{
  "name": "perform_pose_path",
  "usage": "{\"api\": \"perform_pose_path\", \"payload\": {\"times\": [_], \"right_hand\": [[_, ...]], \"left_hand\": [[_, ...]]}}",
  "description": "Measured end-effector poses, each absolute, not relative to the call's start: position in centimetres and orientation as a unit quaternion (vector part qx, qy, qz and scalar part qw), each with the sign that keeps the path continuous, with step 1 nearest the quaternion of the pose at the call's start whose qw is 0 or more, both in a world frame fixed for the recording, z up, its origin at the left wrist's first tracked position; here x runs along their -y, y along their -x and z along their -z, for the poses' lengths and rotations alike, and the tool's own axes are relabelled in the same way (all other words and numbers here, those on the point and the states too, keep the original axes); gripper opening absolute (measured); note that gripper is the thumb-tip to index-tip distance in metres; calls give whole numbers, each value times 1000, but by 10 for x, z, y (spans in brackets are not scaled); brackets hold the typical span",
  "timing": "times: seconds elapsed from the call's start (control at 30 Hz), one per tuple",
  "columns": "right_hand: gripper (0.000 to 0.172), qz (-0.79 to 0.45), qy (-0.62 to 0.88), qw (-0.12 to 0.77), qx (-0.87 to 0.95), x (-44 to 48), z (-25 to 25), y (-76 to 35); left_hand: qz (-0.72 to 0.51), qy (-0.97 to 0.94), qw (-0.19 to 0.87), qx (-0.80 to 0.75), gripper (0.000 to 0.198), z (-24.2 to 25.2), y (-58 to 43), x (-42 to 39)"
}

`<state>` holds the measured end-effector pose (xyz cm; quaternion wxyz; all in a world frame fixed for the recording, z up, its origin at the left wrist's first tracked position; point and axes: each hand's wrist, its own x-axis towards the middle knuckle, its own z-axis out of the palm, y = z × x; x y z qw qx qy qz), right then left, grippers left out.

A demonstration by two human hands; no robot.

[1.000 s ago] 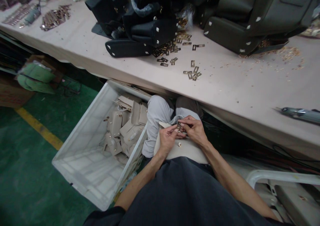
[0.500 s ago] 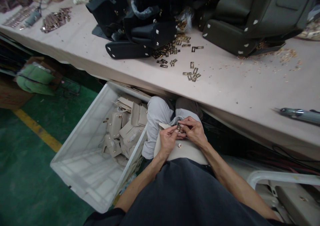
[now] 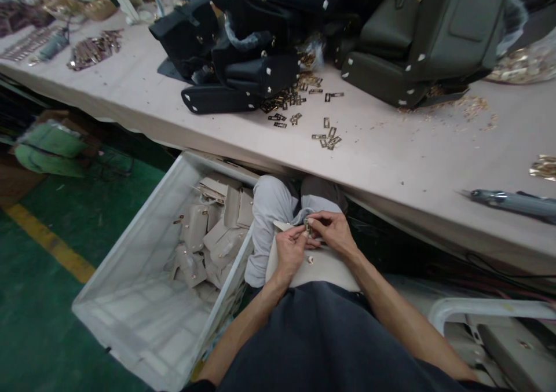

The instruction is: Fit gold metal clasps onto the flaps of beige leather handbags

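A cream handbag (image 3: 330, 269) lies across my lap, with a small metal stud on its near side. Over its far part, both hands meet at a small rectangular metal plate (image 3: 308, 226) with a slot in it. My right hand (image 3: 333, 231) pinches the plate from the right between thumb and fingers. From the left, my left hand (image 3: 289, 252) is closed, its thumb and fingertips at the plate's lower end. The fingers partly hide the plate and the bag's edge beneath.
At my left stands a white plastic crate (image 3: 130, 270) holding several cream bags (image 3: 200, 228). On the table (image 3: 373, 166) are dark bags (image 3: 221, 94), an olive bag (image 3: 382, 70), loose metal plates (image 3: 332, 140) and a pen-shaped power screwdriver (image 3: 512, 201). A white crate rim (image 3: 490, 308) is at right.
My view has shifted slightly, so the table and crate sit a little lower and further left. The metal plate has tilted between my fingers; both hands remain on it.
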<state>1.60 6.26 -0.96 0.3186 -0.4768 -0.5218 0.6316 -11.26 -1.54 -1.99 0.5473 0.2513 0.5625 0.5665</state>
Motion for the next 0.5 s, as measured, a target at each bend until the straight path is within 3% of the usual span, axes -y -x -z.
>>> {"api": "perform_pose_path", "payload": {"times": [0.23,0.4,0.5], "right_hand": [[30,-641,453,324,528,-65,13,-12],[38,-615,421,319,585,-65,-3,-16],[43,-632,393,278,607,-63,-9,-25]], "left_hand": [[-553,-262,553,-566,42,28,118,14],[-540,-299,517,-592,45,17,113,14],[-498,-346,519,-602,58,13,110,20]]}}
